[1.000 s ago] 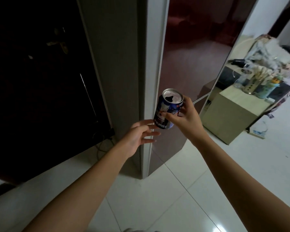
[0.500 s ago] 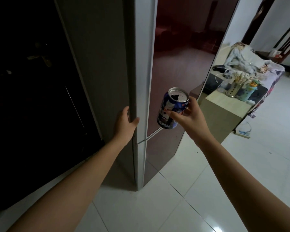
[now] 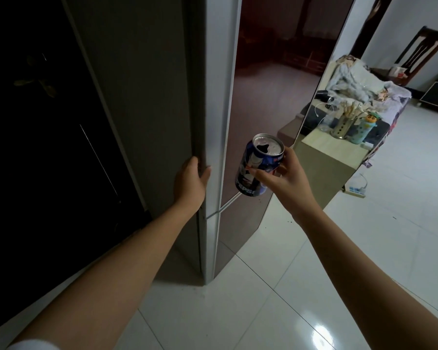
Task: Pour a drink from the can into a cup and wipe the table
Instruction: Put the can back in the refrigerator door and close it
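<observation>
In my right hand (image 3: 290,179) is a blue Pepsi can (image 3: 254,170), held upright at chest height, its top open with a dark hole in the lid. The can hangs in front of the glossy maroon fridge door (image 3: 263,97). My left hand (image 3: 190,183) rests on the fridge's grey side, its fingers curled around the silver door edge (image 3: 214,157). I cannot make out a cup for certain, and no cloth shows.
A low beige cabinet (image 3: 334,150) right of the fridge carries a metal utensil holder (image 3: 341,126) and a small figure-topped bottle (image 3: 364,130). A white power strip (image 3: 354,190) lies on the white tiled floor (image 3: 314,286). A dark door (image 3: 48,135) is at left, a wooden chair (image 3: 420,51) far right.
My left hand left the can and went to the fridge's door edge, where its fingers now curl around it. The can stays in my right hand.
</observation>
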Demonstrator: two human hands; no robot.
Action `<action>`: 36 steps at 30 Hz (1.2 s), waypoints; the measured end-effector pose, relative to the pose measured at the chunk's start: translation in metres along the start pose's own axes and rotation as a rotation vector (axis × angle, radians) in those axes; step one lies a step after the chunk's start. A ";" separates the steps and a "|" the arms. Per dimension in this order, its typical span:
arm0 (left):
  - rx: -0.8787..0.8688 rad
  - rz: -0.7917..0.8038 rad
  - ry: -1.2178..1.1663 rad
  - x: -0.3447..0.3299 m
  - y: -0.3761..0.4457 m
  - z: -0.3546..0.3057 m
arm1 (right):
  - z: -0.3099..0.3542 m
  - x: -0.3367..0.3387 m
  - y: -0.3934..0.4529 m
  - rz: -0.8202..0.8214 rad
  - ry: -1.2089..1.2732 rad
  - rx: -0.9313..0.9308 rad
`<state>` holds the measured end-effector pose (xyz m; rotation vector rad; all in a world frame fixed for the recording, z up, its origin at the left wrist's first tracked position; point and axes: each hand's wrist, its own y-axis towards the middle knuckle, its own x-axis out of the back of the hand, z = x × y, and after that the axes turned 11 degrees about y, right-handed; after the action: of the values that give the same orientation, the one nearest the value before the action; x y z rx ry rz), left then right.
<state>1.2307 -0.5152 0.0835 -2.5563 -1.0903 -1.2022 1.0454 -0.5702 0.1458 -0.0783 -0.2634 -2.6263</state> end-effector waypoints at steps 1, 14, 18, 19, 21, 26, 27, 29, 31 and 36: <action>-0.004 -0.006 0.012 0.000 0.000 0.000 | -0.001 0.000 -0.001 -0.007 -0.001 -0.002; -0.020 0.003 -0.017 0.011 -0.001 -0.006 | -0.004 0.003 -0.035 -0.099 0.029 -0.036; -0.023 0.005 -0.027 0.011 -0.001 -0.005 | -0.010 0.008 -0.045 -0.114 0.036 -0.057; -0.026 0.004 -0.028 0.011 -0.001 -0.005 | -0.011 0.009 -0.047 -0.121 0.036 -0.059; -0.029 0.002 -0.023 0.011 0.000 -0.006 | -0.013 0.010 -0.051 -0.138 0.033 -0.060; -0.033 0.002 0.003 0.011 0.000 -0.006 | -0.016 0.012 -0.058 -0.164 0.008 -0.064; -0.031 0.007 0.007 0.012 0.000 -0.006 | -0.017 0.012 -0.059 -0.167 0.003 -0.065; -0.029 0.017 0.017 0.014 0.000 -0.006 | -0.018 0.011 -0.060 -0.168 -0.001 -0.067; -0.045 0.035 0.024 0.013 -0.005 -0.009 | -0.019 0.010 -0.060 -0.171 -0.004 -0.065; -0.117 0.076 0.073 0.000 -0.034 -0.026 | -0.020 0.013 -0.060 -0.198 0.002 -0.062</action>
<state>1.1925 -0.5006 0.0944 -2.5888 -0.9250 -1.3667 1.0051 -0.5286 0.1170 -0.0744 -0.1978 -2.8314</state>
